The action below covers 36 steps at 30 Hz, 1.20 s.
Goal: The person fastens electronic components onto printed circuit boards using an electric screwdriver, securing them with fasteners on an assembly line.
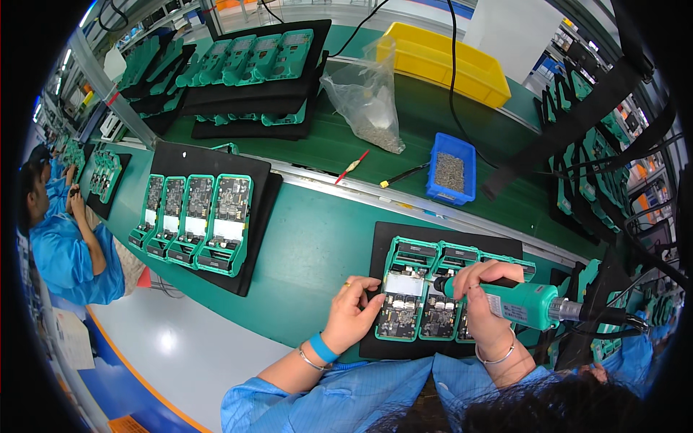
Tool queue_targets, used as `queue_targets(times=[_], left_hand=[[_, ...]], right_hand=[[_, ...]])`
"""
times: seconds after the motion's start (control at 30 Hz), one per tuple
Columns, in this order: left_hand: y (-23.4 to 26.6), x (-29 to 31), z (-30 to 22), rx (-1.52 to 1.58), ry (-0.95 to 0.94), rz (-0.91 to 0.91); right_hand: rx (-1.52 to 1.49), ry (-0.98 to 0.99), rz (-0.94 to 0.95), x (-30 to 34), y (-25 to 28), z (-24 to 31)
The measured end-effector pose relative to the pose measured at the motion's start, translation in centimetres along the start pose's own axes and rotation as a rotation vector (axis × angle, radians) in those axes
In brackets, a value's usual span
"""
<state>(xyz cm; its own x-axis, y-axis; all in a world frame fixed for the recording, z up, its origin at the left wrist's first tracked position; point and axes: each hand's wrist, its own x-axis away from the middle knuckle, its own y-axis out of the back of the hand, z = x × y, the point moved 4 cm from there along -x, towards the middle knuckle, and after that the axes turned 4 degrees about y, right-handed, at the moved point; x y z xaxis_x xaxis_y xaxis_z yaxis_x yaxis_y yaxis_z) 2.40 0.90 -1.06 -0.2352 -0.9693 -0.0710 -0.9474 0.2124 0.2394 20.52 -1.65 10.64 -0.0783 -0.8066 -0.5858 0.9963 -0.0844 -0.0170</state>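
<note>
My right hand (487,307) is wrapped round a green electric screwdriver (530,303), which lies almost level. Its dark tip points left, over the upper part of the circuit boards. Beneath it, several green housings with circuit boards (401,312) lie side by side on a black foam mat (386,350). A white patch covers part of the leftmost board. At that housing's left edge is my left hand (350,310), its fingers curled and the thumb close to them. Whether something small is in those fingers is hidden. The right hand and screwdriver cover parts of the housings on the right.
A blue bin of small screws (451,173), a clear bag (368,108), a red-handled tool (351,167) and a yellow tray (444,65) lie beyond the metal rail. More housings (195,216) rest on foam at left. Black cables hang at right; co-workers (76,245) sit left.
</note>
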Motion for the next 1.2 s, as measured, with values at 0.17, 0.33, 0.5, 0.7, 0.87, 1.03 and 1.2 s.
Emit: queue_targets(times=[0.17,0.33,0.5,0.7,0.87,1.03,1.2], left_hand=[[0.0,0.0,0.3,-0.023,-0.019,0.005],[-0.1,0.0,0.2,-0.044,-0.002,0.027],[-0.1,-0.1,0.2,-0.059,-0.005,0.039],[-0.3,-0.2,0.2,-0.093,0.012,0.065],[-0.2,-0.3,0.2,-0.106,0.014,0.059],[-0.1,-0.2,0.5,-0.084,0.082,0.072],[0.3,-0.4,0.6,-0.036,0.101,0.060]], right_hand=[[0.006,-0.012,0.025,0.0,0.0,-0.5],[0.008,-0.035,0.012,0.0,0.1,-0.8],[0.073,-0.066,0.000,-0.7,-0.3,-0.9],[-0.027,-0.160,0.019,-1.0,0.0,-2.1],[-0.027,-0.185,0.045,-0.9,-0.2,-2.7],[0.020,-0.146,0.063,-0.9,-0.5,-2.5],[0.058,-0.079,0.023,-0.2,-0.3,-1.8]])
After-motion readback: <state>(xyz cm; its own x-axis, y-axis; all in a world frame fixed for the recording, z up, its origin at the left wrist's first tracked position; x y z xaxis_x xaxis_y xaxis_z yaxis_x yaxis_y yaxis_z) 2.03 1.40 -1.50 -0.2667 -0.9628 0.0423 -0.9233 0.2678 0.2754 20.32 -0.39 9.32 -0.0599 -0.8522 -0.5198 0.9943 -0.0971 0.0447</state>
